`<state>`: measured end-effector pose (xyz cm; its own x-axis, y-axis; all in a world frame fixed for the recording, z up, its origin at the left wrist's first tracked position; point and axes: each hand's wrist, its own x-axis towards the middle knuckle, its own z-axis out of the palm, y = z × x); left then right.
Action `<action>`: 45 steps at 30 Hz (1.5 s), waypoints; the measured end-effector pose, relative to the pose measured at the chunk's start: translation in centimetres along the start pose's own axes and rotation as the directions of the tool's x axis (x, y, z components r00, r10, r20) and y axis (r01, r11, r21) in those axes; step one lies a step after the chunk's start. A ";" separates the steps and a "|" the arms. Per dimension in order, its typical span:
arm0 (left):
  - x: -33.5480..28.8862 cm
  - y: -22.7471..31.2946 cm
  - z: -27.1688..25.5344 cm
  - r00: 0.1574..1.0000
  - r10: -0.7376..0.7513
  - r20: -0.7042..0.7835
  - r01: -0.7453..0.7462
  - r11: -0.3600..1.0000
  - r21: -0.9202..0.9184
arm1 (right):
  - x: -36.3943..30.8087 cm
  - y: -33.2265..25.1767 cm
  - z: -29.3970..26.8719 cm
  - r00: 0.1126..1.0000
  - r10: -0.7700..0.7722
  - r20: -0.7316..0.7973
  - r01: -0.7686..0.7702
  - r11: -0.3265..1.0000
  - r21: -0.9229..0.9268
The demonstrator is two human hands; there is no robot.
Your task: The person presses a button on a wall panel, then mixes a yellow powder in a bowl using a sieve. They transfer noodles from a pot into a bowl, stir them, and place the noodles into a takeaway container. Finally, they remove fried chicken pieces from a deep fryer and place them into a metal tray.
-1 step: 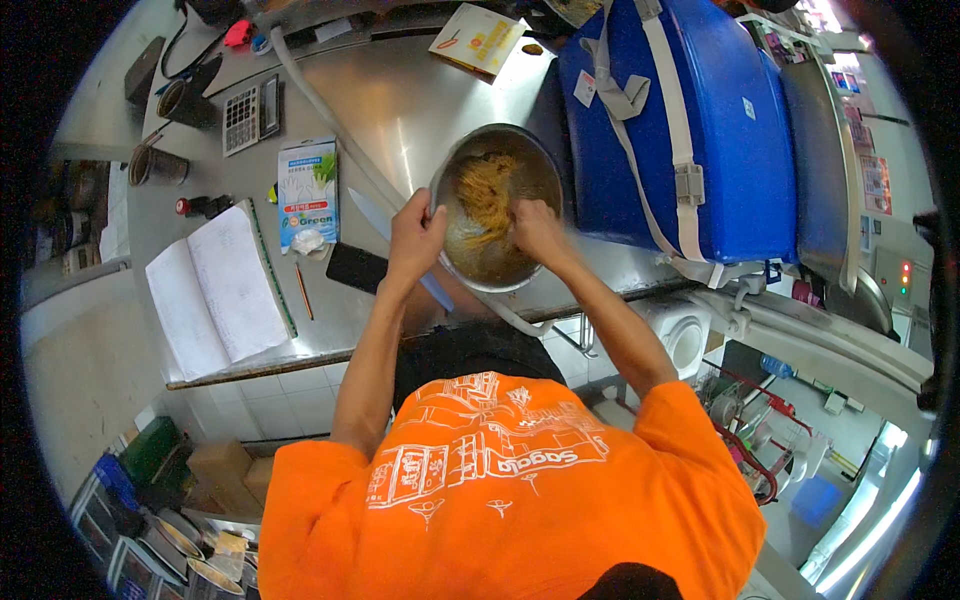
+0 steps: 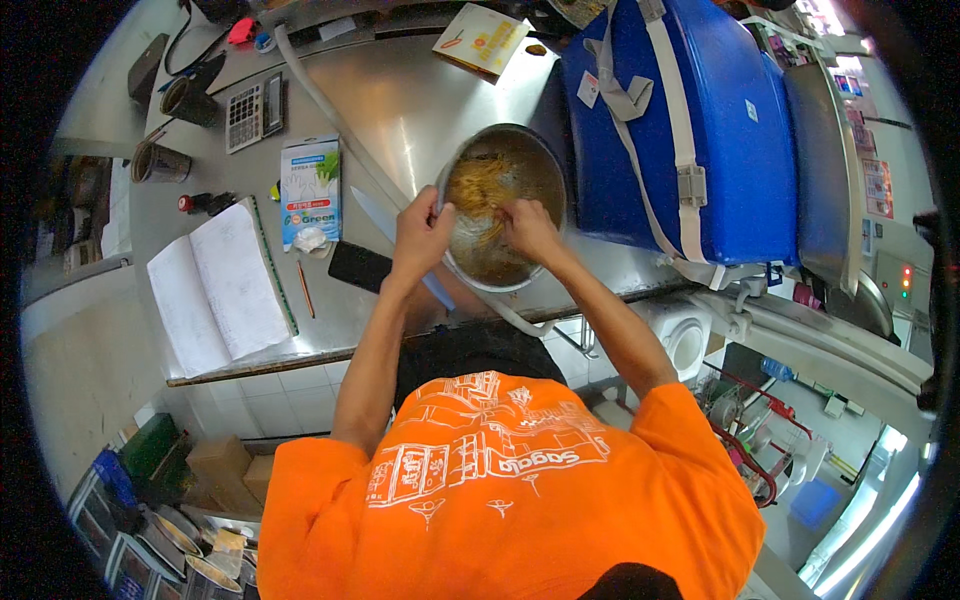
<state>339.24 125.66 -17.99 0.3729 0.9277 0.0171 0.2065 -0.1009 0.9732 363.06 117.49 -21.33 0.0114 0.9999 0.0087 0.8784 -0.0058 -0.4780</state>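
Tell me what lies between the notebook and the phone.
In the head view, a brown pen or pencil lies between the notebook and the phone.

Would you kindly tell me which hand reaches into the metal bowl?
The right hand, at the yellowish food; the left hand holds the bowl by its rim.

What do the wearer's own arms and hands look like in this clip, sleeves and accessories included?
The left hand and right hand are bare; no glove, watch or bracelet shows on either. The forearms are uncovered below the short, loose orange sleeves of a T-shirt, whose body carries a white line drawing with lettering.
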 end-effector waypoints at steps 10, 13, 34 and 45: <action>-1.7 1.8 -0.3 0.989 -0.151 0.009 0.151 0.988 0.035 | -0.7 -0.8 -0.6 0.773 0.119 0.623 -0.577 0.541 0.612; -2.0 0.7 -1.4 0.996 -0.086 -0.028 0.088 0.995 0.056 | -0.7 -1.4 -1.3 0.815 0.156 0.558 -0.543 0.545 0.639; -0.5 -10.1 1.5 0.818 -0.568 -0.088 0.411 0.684 -0.603 | -12.5 -7.2 -17.0 0.907 -0.039 0.419 0.268 0.822 -0.502; -1.8 -6.3 0.5 0.837 -0.528 -0.143 0.334 0.701 -0.630 | -10.0 -3.0 -10.4 0.519 0.388 0.762 -0.830 0.016 0.557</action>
<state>337.70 124.41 -24.31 0.0741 0.8815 -0.4664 -0.3004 0.4657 0.8324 365.22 107.33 -10.88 -0.0175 0.5268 -0.8498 -0.2614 -0.8228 -0.5046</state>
